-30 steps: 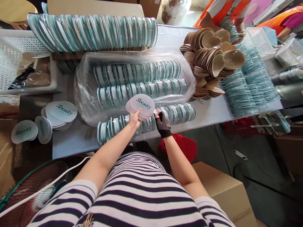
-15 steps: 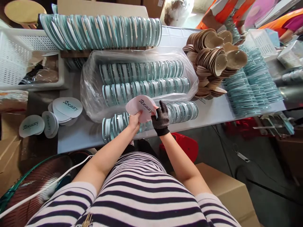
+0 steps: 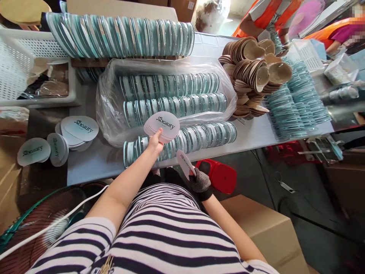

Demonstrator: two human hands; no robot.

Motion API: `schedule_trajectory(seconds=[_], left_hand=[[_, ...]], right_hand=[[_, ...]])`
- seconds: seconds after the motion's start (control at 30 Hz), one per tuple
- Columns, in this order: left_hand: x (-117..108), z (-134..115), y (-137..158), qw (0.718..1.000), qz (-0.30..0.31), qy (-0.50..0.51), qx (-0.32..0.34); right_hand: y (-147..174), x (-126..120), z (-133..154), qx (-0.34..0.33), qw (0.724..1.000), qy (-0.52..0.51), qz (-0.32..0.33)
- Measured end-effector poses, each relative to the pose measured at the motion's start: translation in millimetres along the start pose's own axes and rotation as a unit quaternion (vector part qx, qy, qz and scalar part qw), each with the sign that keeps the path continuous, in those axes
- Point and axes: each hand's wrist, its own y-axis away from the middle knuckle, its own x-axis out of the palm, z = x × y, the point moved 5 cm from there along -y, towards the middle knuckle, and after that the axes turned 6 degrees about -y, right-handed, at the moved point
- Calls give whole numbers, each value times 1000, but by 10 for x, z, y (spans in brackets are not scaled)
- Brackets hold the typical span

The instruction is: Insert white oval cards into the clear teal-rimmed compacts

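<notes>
White-covered worktable (image 3: 251, 142) runs across the view, crowded with stock. Left hand (image 3: 155, 144), bare, is raised over the table's near edge, fingers and thumb closed around a fanned stack of printed oval cards (image 3: 162, 126) with a "beauty" logo facing up. Directly under and beside that hand lies a row of teal-rimmed round cases (image 3: 182, 140), standing on edge, running off toward the right. Beyond the stack, a clear plastic bag (image 3: 105, 114) holds two more rows of the same cases, and a longer row (image 3: 122, 36) sits farther off still. Right hand (image 3: 201, 182), in a dark dotted glove, is pulled back low near the torso, off the table edge, fingers pinched shut on a single oval card (image 3: 184, 163) held tilted up, logo side partly visible. The two hands are well apart. Just past the gloved hand, below table level, is a red plastic object (image 3: 221, 175); a cardboard box (image 3: 270, 228) sits to the outer side of the right arm. Out past the left hand on the table's end lie loose piles of logo cards (image 3: 76, 127). White mesh basket (image 3: 17, 68) sits far beyond those. Far off to the right of the hands: piles of beige sponge puffs (image 3: 253, 76) and leaning stacks of teal cases (image 3: 296, 106). A co-worker's orange sleeve (image 3: 322, 28) shows at the far corner.
</notes>
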Motion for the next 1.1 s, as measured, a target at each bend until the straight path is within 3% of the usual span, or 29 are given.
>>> schedule_trajectory(seconds=[0.1,0.23,0.4,0.6,0.93,1.1], left_hand=[[-11,30,-54,1000,5,-1,6],[-12,17,-106,1000,2,3,24],[11,-2,-85,1000,-10,-2,11],[3,33,-62,1000,-4,-9,6],[-9,4,-55,1000,-5,-1,-5],[-21,30,-60,1000,-3,-2,-12]], right_hand=[[-36,162,175,11,998,31,60],[-188,111,387,11,997,43,62],[-257,131,426,27,993,61,100],[-716,383,640,25,987,62,143],[-919,403,611,17,997,30,65],[-989,582,635,35,995,-30,94]])
